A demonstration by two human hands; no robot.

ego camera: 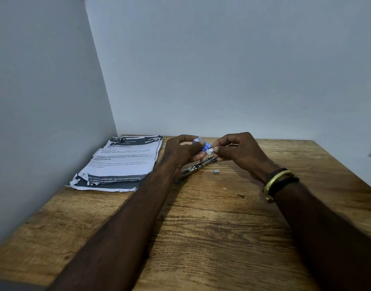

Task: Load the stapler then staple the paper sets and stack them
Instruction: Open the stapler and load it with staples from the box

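Head-worn camera looks forward and down, close over table [201, 238].

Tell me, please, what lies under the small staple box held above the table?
The opened metal stapler lies on the wooden table beneath the staple box. The left hand covers part of it, so its magazine's contents cannot be seen.

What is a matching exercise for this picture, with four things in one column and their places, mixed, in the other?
Things: 1 staple box; 2 staple strip; 3 stapler; 4 paper sets.
Places: A flat on the table, far left; B pinched by the right hand; C held in the left hand; D open on the table, under both hands.
Pairs: 1-C, 2-B, 3-D, 4-A.
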